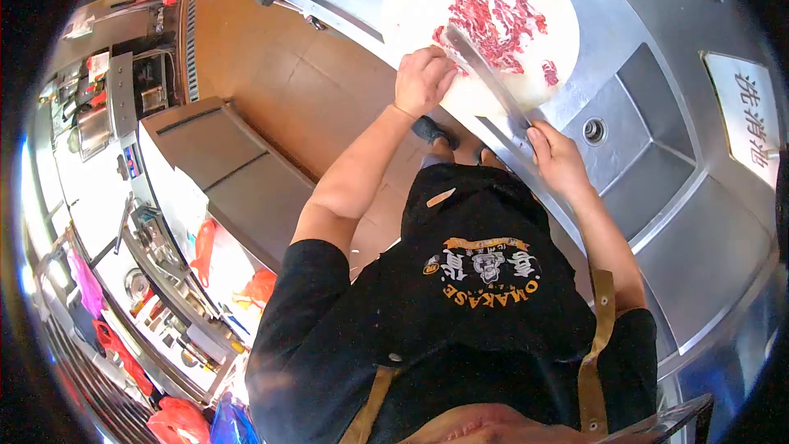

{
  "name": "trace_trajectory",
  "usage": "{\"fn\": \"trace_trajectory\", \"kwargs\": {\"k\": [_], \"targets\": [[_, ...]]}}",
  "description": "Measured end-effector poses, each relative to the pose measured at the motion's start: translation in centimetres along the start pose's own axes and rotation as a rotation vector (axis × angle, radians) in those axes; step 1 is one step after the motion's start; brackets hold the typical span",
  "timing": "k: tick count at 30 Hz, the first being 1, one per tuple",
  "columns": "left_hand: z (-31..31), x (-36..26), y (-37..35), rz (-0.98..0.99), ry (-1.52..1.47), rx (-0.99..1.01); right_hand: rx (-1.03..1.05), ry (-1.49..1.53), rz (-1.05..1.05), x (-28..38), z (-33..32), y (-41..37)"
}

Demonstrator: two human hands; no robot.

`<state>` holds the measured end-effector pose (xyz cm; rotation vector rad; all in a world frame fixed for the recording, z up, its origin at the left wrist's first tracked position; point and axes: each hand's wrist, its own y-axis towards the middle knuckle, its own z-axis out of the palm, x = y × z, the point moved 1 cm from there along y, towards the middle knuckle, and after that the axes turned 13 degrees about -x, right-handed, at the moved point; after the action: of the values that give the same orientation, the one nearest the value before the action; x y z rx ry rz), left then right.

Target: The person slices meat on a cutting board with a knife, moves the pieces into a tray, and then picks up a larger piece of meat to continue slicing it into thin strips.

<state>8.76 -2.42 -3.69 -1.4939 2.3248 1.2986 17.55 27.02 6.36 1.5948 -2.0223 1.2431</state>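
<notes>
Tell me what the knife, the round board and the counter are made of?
The knife blade looks like steel: grey, smooth, dully shiny. The round board seems white plastic, pale and matte, though I can't be sure. The counter looks like stainless steel: brushed grey with soft reflections and a pressed-in sink.

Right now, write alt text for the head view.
A person in a black shirt holds a long knife against raw red meat on a round white board, right hand gripping its handle end, left hand curled by the blade, beside a steel sink.
</notes>
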Motion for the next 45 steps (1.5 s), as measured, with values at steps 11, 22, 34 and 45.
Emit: {"fn": "trace_trajectory", "kwargs": {"k": [11,22,34,45], "targets": [[0.2,0.4,-0.1,-0.011,0.012,0.056,0.041,-0.122,-0.12,2.3,0.5,1.4],[0.7,0.7,0.1,-0.046,-0.024,0.063,0.09,-0.079,-0.099,3.2,1.9,4.1],[1.2,-0.8,0.3,-0.151,0.062,0.115,0.07,-0.051,-0.164,1.6,5.2,6.6],[5.1,-1.5,1.2,-0.395,0.162,-0.171,0.185,1.029,0.533,-10.0,-3.2,1.6]]}}
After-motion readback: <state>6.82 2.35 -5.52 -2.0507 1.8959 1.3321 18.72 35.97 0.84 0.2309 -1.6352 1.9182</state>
